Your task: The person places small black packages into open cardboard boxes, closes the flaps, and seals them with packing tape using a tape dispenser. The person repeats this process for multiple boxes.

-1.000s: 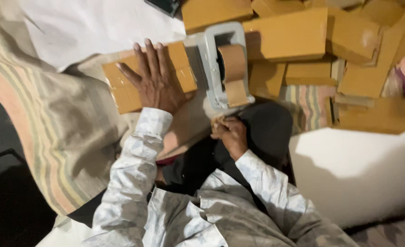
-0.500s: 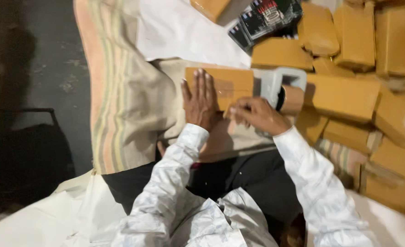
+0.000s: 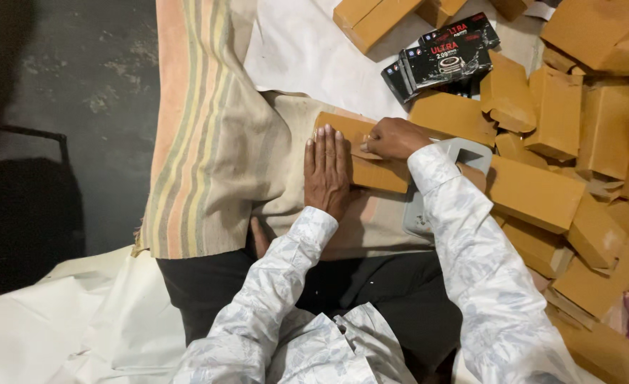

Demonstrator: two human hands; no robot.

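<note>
Left hand (image 3: 326,169) flat, open on brown parcel (image 3: 361,153); right hand (image 3: 393,137) at 2 o'clock, fingertips pinching parcel's tape; tape dispenser (image 3: 464,153) beside.

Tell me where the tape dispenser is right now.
In the head view, the grey tape dispenser lies right of centre, mostly hidden under the right forearm, beside the brown box that the left hand presses flat and the right hand touches.

Warm light right, left dim, perhaps underexposed.

Parcel (image 3: 361,153) on cloth (image 3: 229,163), parcel pile (image 3: 577,156) right.
</note>
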